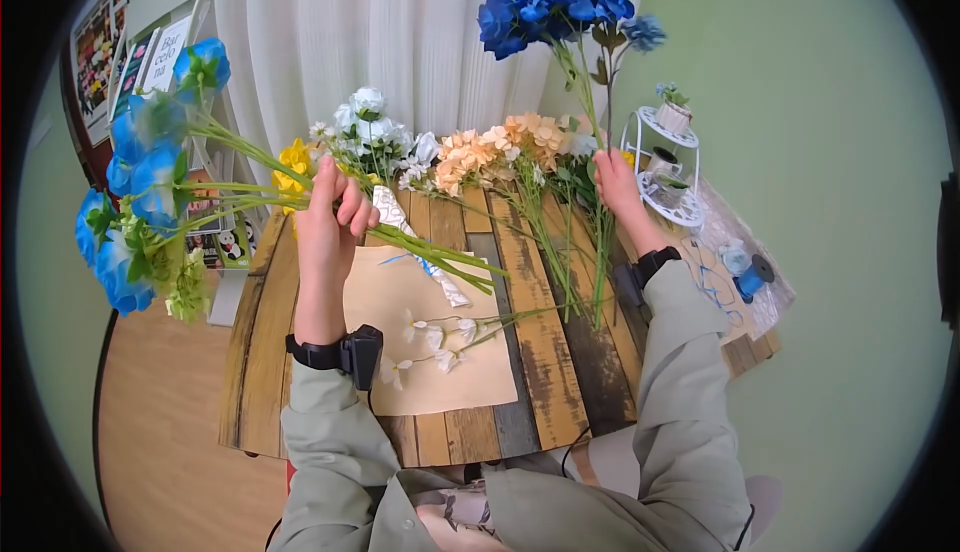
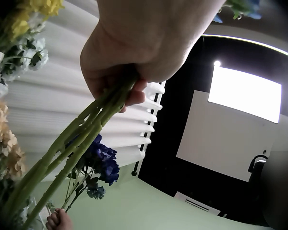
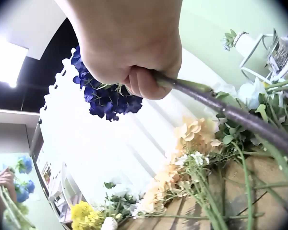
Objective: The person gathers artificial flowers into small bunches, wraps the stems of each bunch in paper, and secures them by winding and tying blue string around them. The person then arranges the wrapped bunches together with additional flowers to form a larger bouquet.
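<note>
My left hand [image 1: 335, 207] grips the green stems of a bunch of light-blue artificial flowers [image 1: 155, 187], whose heads tilt out past the table's left side. In the left wrist view its fingers curl round several thick stems [image 2: 81, 127]. Over the right part of the table, my right hand [image 1: 618, 187] holds dark-blue flowers [image 1: 555, 7] upright by their stems. The right wrist view shows a dark stem [image 3: 221, 108] and a green one coming out of that fist. Below the left hand, small white flowers [image 1: 445, 337] lie on a beige sheet [image 1: 430, 392].
Peach flowers [image 1: 500, 152], white flowers [image 1: 370, 127] and yellow flowers [image 1: 293, 172] line the back of the wooden table [image 1: 265, 352]. At the right stand a white tiered stand [image 1: 672, 207] and a blue ribbon spool [image 1: 755, 277]. A patterned white strip [image 1: 395, 214] lies on the sheet.
</note>
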Action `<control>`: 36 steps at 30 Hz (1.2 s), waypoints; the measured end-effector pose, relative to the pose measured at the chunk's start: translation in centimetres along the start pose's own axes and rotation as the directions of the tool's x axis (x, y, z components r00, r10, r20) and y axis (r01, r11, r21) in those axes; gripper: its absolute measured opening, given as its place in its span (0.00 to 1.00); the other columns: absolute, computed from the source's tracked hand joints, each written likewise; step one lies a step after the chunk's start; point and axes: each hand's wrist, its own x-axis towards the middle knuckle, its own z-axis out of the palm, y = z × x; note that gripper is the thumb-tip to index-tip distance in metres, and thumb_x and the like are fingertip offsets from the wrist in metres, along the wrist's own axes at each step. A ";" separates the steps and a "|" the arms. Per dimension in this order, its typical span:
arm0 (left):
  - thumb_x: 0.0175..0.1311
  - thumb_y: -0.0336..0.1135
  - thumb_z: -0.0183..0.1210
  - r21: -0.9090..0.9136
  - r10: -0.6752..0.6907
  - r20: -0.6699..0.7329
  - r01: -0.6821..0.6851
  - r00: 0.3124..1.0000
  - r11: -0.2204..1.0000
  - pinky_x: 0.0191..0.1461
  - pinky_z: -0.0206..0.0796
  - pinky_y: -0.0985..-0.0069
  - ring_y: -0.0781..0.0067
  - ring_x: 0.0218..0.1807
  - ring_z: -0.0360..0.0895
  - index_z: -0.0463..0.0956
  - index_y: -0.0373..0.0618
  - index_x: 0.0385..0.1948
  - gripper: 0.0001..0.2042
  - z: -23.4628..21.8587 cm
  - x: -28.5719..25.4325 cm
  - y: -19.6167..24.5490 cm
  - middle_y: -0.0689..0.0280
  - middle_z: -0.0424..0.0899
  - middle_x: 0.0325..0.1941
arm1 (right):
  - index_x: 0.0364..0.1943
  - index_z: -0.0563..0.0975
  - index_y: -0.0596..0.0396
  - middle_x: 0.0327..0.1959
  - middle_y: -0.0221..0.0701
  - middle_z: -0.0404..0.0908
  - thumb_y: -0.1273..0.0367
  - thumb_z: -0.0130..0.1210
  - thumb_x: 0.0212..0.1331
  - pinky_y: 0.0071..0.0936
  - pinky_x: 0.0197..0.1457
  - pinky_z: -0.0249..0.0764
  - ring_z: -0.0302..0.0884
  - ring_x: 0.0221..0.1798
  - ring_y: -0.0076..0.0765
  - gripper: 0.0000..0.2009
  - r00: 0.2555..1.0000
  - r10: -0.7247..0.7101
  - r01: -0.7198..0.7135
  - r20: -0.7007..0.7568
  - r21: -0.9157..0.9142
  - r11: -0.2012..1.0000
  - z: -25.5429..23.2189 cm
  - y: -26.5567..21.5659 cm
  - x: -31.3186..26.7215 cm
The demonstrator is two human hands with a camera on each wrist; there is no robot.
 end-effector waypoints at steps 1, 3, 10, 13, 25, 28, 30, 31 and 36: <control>0.70 0.48 0.45 -0.008 -0.003 0.002 0.003 1.000 1.000 0.24 0.59 0.77 0.81 0.12 0.54 0.54 0.54 0.16 0.21 -0.2 0.1 0.1 0.74 0.54 0.10 | 0.32 0.71 0.58 0.16 0.30 0.69 0.59 0.43 0.66 0.29 0.25 0.64 0.67 0.19 0.29 0.16 1.000 -0.011 0.011 -0.014 0.039 0.999 -0.1 -0.7 0.0; 0.70 0.48 0.45 -0.023 -0.003 0.002 0.003 1.000 1.000 0.24 0.59 0.77 0.81 0.12 0.54 0.54 0.54 0.15 0.21 -0.1 0.2 0.1 0.74 0.53 0.10 | 0.31 0.72 0.56 0.15 0.24 0.67 0.58 0.44 0.67 0.22 0.21 0.60 0.63 0.17 0.20 0.16 0.998 0.045 -0.041 -0.032 0.132 0.990 -0.5 -3.3 -0.8; 0.70 0.49 0.45 0.031 -0.019 -0.021 0.020 1.000 0.999 0.23 0.55 0.80 0.83 0.12 0.53 0.56 0.54 0.16 0.21 1.2 -0.3 -0.6 0.76 0.52 0.10 | 0.30 0.72 0.54 0.16 0.21 0.64 0.60 0.46 0.67 0.17 0.20 0.55 0.59 0.18 0.15 0.13 0.995 -0.080 0.093 -0.062 0.233 0.968 1.4 -4.7 -4.3; 0.69 0.49 0.46 0.062 -0.016 -0.013 0.017 1.000 0.998 0.22 0.59 0.79 0.83 0.10 0.55 0.56 0.53 0.14 0.22 1.1 -0.3 -1.5 0.76 0.53 0.08 | 0.31 0.73 0.55 0.16 0.19 0.63 0.61 0.45 0.67 0.15 0.20 0.53 0.58 0.19 0.13 0.13 0.998 -0.060 0.065 -0.028 0.342 0.937 2.6 -6.5 -5.3; 0.68 0.40 0.49 0.229 -0.039 0.098 0.016 0.994 0.973 0.23 0.63 0.78 0.79 0.15 0.68 0.68 0.40 0.35 0.12 3.6 -1.2 -2.5 0.70 0.66 0.15 | 0.43 0.74 0.63 0.28 0.28 0.65 0.74 0.50 0.60 0.23 0.31 0.61 0.62 0.28 0.24 0.09 0.867 -0.455 0.387 0.203 0.302 0.871 8.3 -19.5 -11.4; 0.66 0.36 0.53 0.330 0.002 0.101 -0.035 0.995 0.943 0.23 0.63 0.82 0.81 0.18 0.72 0.70 0.37 0.43 0.12 3.2 -1.1 -2.6 0.69 0.71 0.20 | 0.42 0.75 0.63 0.29 0.29 0.68 0.75 0.51 0.59 0.23 0.32 0.63 0.65 0.29 0.24 0.08 0.839 -0.504 0.425 0.205 0.331 0.842 11.0 -19.5 -12.4; 0.61 0.32 0.59 0.369 0.010 0.072 -0.036 0.997 0.929 0.24 0.65 0.84 0.82 0.20 0.74 0.71 0.37 0.43 0.12 2.2 -0.6 -2.9 0.70 0.76 0.26 | 0.42 0.75 0.64 0.31 0.30 0.72 0.76 0.52 0.58 0.21 0.34 0.64 0.69 0.32 0.25 0.09 0.798 -0.524 0.419 0.299 0.351 0.838 11.1 -19.9 -12.0; 0.61 0.32 0.59 0.372 0.029 0.062 -0.051 0.998 0.927 0.24 0.65 0.84 0.82 0.20 0.74 0.71 0.37 0.43 0.12 1.8 -0.3 -3.2 0.70 0.76 0.26 | 0.42 0.75 0.64 0.31 0.30 0.72 0.76 0.52 0.58 0.21 0.34 0.64 0.69 0.32 0.25 0.09 0.785 -0.541 0.430 0.301 0.362 0.827 11.6 -19.3 -11.7; 0.56 0.41 0.64 0.564 0.171 0.003 -0.143 0.985 0.813 0.28 0.66 0.83 0.82 0.25 0.74 0.76 0.41 0.34 0.13 2.2 -0.7 -2.7 0.70 0.77 0.25 | 0.51 0.72 0.68 0.46 0.34 0.76 0.72 0.51 0.63 0.21 0.51 0.67 0.72 0.47 0.25 0.15 0.836 -0.317 0.066 0.447 0.492 0.868 12.6 -16.9 -11.0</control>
